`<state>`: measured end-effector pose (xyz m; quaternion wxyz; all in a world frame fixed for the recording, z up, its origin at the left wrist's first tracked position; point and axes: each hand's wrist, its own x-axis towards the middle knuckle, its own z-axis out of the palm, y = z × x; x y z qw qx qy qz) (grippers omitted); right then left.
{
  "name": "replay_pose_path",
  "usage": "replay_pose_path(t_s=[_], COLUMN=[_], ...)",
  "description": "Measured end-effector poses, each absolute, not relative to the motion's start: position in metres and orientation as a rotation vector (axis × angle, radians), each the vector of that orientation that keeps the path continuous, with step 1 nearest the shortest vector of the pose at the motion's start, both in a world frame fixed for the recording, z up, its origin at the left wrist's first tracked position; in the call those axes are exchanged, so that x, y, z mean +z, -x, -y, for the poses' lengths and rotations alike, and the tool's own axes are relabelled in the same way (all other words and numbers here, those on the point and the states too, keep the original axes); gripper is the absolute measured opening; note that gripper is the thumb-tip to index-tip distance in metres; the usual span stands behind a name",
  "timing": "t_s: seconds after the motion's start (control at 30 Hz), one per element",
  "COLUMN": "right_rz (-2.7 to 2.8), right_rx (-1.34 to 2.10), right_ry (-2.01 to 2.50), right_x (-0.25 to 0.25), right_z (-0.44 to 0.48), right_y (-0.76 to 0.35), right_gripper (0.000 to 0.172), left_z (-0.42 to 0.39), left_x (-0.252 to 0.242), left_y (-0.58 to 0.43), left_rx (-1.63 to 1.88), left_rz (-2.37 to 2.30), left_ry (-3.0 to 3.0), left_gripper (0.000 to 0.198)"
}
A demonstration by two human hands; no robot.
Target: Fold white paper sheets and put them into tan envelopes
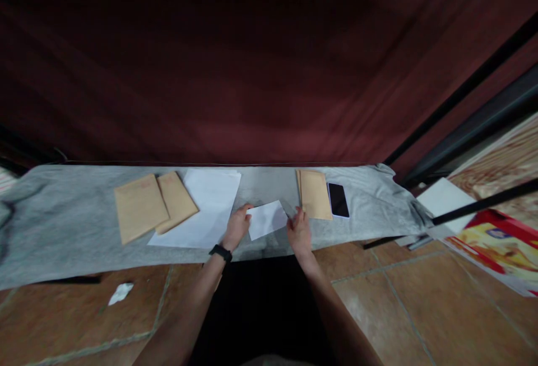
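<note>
A small white sheet of paper (267,220), perhaps folded, lies a little tilted between my two hands over the grey cloth. My left hand (237,227), a dark band on its wrist, pinches the paper's left edge between thumb and fingers. At the opposite corner, the fingers of my right hand (299,230) are closed on the paper's edge. Larger white sheets (210,209) lie just left of my left hand. Beyond my right hand are a few brown envelopes (316,192), with a dark-screened phone (338,200) beside them.
Two brown padded-looking envelopes (140,206) overlap the white sheets at the left. Grey cloth (67,214) covers the long narrow surface, backed by a dark red curtain (235,102). A red and yellow box (500,242) and black bars (471,86) stand at the right.
</note>
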<state>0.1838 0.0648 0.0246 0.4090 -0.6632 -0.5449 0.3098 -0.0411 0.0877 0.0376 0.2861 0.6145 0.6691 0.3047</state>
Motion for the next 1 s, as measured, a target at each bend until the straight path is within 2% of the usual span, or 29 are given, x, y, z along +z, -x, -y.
replay_pose_path(t_s=[0.1, 0.17, 0.3, 0.57, 1.0], right_rz=[1.868, 2.097, 2.318, 2.373, 2.319], right_rx=[0.361, 0.289, 0.301, 0.28, 0.174], right_ry=[1.68, 1.59, 1.513, 1.619, 1.622], right_x=[0.031, 0.031, 0.021, 0.008, -0.003], right_z=[-0.067, -0.072, -0.079, -0.079, -0.093], right_y=[-0.18, -0.171, -0.152, -0.149, -0.164], right_gripper=[0.042, 0.041, 0.045, 0.048, 0.051], left_z=[-0.084, -0.082, -0.071, -0.048, -0.042], left_x=[0.045, 0.047, 0.042, 0.015, 0.016], left_y=[0.038, 0.033, 0.015, -0.002, 0.011], left_rx=[0.571, 0.431, 0.416, 0.38, 0.39], left_rz=[-1.919, -1.991, -2.014, -1.821, -1.818], left_ry=[-1.93, -2.088, -2.307, -2.458, -2.472], left_gripper=[0.041, 0.045, 0.054, 0.056, 0.063])
